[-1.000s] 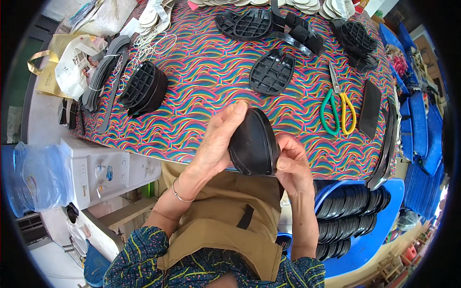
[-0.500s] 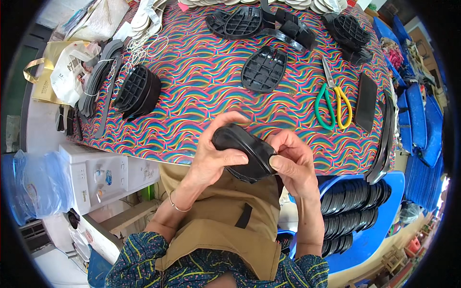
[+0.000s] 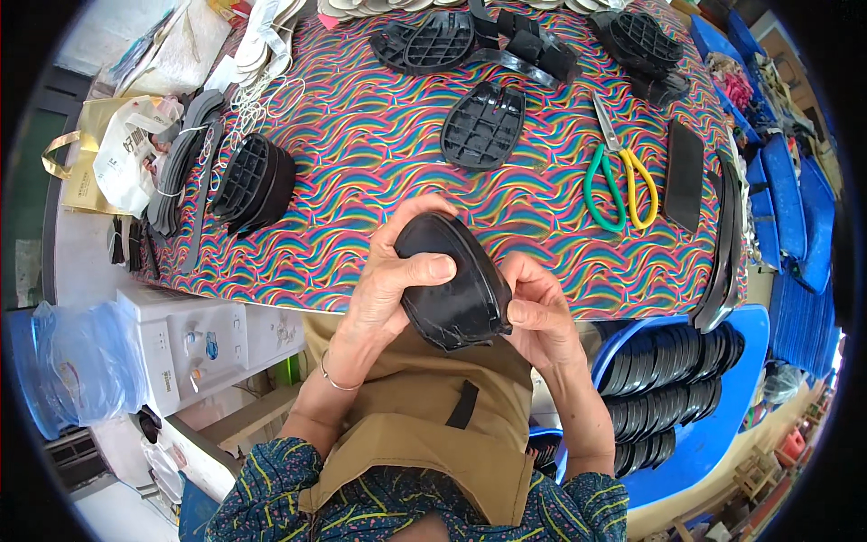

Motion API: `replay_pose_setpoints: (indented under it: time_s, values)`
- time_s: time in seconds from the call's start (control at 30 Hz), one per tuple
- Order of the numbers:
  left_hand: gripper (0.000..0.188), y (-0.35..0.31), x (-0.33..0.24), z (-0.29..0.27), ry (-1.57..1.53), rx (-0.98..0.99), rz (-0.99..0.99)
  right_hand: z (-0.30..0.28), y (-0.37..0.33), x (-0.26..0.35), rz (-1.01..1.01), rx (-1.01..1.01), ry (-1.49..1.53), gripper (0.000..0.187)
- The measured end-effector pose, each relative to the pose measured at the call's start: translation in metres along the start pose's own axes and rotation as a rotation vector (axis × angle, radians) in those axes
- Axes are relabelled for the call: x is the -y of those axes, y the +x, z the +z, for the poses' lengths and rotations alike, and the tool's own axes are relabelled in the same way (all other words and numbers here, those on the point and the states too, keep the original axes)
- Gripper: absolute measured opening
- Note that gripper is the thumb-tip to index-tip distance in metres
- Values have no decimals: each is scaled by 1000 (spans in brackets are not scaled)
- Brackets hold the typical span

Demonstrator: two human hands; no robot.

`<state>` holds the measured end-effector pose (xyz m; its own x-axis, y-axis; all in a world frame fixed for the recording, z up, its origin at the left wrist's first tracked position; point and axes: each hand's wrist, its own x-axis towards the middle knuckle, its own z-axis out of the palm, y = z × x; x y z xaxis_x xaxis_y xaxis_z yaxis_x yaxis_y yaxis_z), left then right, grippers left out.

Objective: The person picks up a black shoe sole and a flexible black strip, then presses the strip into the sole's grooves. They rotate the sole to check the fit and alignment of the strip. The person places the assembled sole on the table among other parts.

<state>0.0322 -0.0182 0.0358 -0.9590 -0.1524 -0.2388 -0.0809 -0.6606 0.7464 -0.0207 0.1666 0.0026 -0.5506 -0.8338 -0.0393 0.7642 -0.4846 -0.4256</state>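
My left hand [image 3: 386, 280] grips a black shoe heel piece [image 3: 453, 303] with a smooth flat face, its thumb pressed across that face and fingers round the far edge. At the piece's right edge, my right hand [image 3: 542, 321] pinches a black strip along the rim between thumb and bent fingers. The held piece is over the table's near edge, above my apron. Beyond my hands a similar black piece [image 3: 483, 126] lies with its gridded side up. A stack of such pieces [image 3: 256, 185] stands to the left.
Scissors [image 3: 616, 172] with green and yellow handles lie right of centre, beside a black rectangular block [image 3: 685, 176]. Long black strips [image 3: 720, 248] hang over the right edge. A blue bin [image 3: 704, 452] below holds rows of black pieces. A white appliance [image 3: 194, 348] stands lower left.
The heel piece has been turned so more of its flat face shows. My left thumb has shifted up and left; my right hand stays at the right rim, slightly lower.
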Motion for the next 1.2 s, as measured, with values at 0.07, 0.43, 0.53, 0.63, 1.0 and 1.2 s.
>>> replay_pose_setpoints:
  time_s: [0.07, 0.43, 0.53, 0.63, 1.0, 1.2]
  values:
    - [55, 2, -2, -2, 47, 36, -21, 7, -4, 3, 15, 17, -31, 19]
    - [56, 3, 7, 7, -77, -41, -133, 15, -12, 13, 114, -83, 0, 20]
    - [55, -1, 2, 5, 98, -31, -22, 17, -18, 14, 118, -173, -160, 22]
    - [54, -2, -13, 4, 292, 54, 62, 24, -22, 25, 111, -280, -439, 25]
    - [53, -4, -11, 13, 154, 11, 49, 9, -36, 15, 23, -190, -670, 23]
    - [46, -8, -22, 8, 373, 111, 52, 19, -48, 23, 200, -256, -749, 26]
